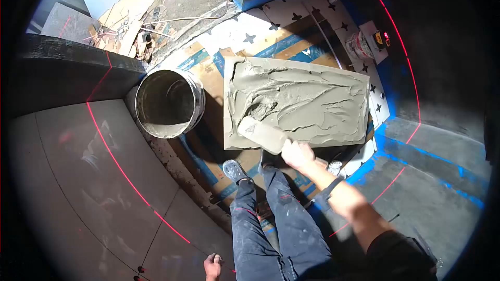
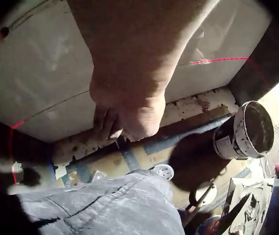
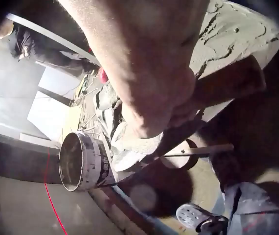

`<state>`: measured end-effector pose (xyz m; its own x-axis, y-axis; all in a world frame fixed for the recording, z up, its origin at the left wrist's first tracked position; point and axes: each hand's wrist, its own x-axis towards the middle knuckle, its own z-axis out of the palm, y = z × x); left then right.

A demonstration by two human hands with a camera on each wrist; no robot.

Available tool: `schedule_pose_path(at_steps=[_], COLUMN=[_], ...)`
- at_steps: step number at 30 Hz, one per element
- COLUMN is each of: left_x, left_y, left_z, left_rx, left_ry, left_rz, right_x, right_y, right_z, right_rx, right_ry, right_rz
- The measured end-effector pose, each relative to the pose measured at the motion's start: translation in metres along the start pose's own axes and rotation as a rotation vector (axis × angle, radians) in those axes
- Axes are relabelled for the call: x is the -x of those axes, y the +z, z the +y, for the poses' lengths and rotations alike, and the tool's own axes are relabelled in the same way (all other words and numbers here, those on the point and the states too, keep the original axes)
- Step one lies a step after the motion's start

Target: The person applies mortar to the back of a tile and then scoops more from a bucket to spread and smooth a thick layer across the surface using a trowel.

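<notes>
My right hand [image 1: 298, 154] grips the handle of a trowel [image 1: 263, 134] with a pale, round-cornered blade. The blade lies over the lower left of a rectangular slab [image 1: 227, 136] spread with wet grey mortar [image 1: 312, 101], close to a rough clump of it. In the right wrist view the curled fingers [image 3: 151, 125] mostly hide the handle, and mortar coats the trowel blade [image 3: 134, 152]. My left hand [image 1: 212, 266] hangs beside my left leg with loosely bent fingers, holding nothing; the left wrist view shows this hand [image 2: 129, 120] mainly from behind.
A mortar-smeared bucket [image 1: 195, 101] stands left of the slab. Patterned tiles [image 1: 250, 37] and a small tub [image 1: 358, 47] lie beyond, near a laser level [image 1: 383, 40]. Dark walls border the space. In the right wrist view, another person [image 3: 27, 44] is at the upper left.
</notes>
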<state>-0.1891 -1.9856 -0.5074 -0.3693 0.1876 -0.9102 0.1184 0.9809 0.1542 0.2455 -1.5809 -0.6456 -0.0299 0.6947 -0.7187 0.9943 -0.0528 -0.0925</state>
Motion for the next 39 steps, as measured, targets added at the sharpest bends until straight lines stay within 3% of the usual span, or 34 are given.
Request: schedule_pose_path(at_steps=[2, 4, 5, 6, 9, 12, 15, 17, 18, 21, 22, 23, 24, 26, 27, 29, 31, 32, 33, 35, 36, 37, 39], left_x=[-0.011, -0.019, -0.02, -0.019, -0.027, -0.028, -0.039, -0.04, -0.031, -0.041, -0.043, -0.04, -0.031, -0.026, -0.025, -0.018, -0.016, -0.013, -0.013, -0.019, -0.021, -0.024, -0.028], left_y=[-0.011, -0.02, -0.022, -0.023, -0.029, -0.027, -0.027, -0.029, -0.028, -0.039, -0.042, -0.039, -0.037, -0.037, -0.039, -0.043, -0.048, -0.052, -0.055, -0.061, -0.062, -0.06, -0.065], left_z=[-0.025, -0.05, -0.047, -0.047, -0.046, -0.039, -0.03, -0.028, -0.022, -0.038, -0.043, -0.036, -0.024, -0.013, -0.003, 0.018, 0.031, 0.038, 0.043, 0.047, 0.046, 0.044, 0.047], left_rx=[0.002, 0.036, 0.032, 0.045, 0.046, 0.108, 0.046, -0.027, 0.196, 0.169, 0.154, 0.144, 0.14, 0.047, 0.021, 0.124, 0.132, 0.123, 0.117, 0.088, 0.092, 0.099, 0.029], left_ry=[-0.016, -0.069, -0.072, -0.077, -0.09, -0.035, 0.026, 0.143, 0.013, 0.057, 0.021, 0.025, 0.037, 0.081, 0.09, 0.059, 0.064, 0.078, 0.095, 0.108, 0.109, 0.106, 0.066], left_rz=[0.0, -0.004, -0.011, -0.007, -0.032, -0.016, -0.056, -0.03, -0.042, -0.055, -0.045, -0.052, -0.063, -0.022, -0.03, -0.063, -0.061, -0.072, -0.083, -0.057, -0.057, -0.055, -0.052], right_x=[-0.022, -0.056, -0.083, -0.094, -0.099, -0.073, 0.003, 0.017, 0.029, 0.049, 0.046, 0.053, 0.049, 0.042, 0.032, 0.026, 0.048, 0.056, 0.066, 0.078, 0.072, 0.069, 0.069], right_y=[-0.02, -0.056, -0.058, -0.077, -0.091, -0.007, 0.0, 0.0, -0.002, 0.01, 0.011, -0.009, 0.006, -0.011, 0.014, 0.039, 0.055, 0.069, 0.073, 0.08, 0.078, 0.077, 0.079], right_z=[0.029, 0.049, 0.062, 0.06, 0.038, 0.032, 0.002, 0.004, 0.004, -0.012, -0.025, -0.048, -0.056, -0.081, -0.074, -0.06, -0.036, -0.019, -0.008, -0.011, -0.021, -0.024, -0.041], right_rx=[0.162, 0.306, 0.301, 0.304, -0.047, -0.265, -0.089, 0.037, 0.036, -0.385, -0.61, -0.79, -0.638, -0.572, -0.334, -0.235, -0.032, -0.104, -0.118, -0.478, -0.611, -1.061, -0.91], right_ry=[-0.206, -0.287, -0.209, -0.106, 0.127, -0.074, -0.083, 0.093, 0.172, 0.431, 0.617, 0.638, 0.505, 0.449, 0.204, 0.265, 0.322, 0.381, 0.445, 0.704, 0.739, 0.848, 0.598], right_rz=[0.208, 0.396, 0.452, 0.417, 0.248, 0.29, 0.174, 0.238, 0.278, 0.225, 0.129, -0.008, 0.075, 0.016, 0.097, 0.087, 0.235, 0.288, 0.177, 0.235, 0.328, 0.018, 0.216])
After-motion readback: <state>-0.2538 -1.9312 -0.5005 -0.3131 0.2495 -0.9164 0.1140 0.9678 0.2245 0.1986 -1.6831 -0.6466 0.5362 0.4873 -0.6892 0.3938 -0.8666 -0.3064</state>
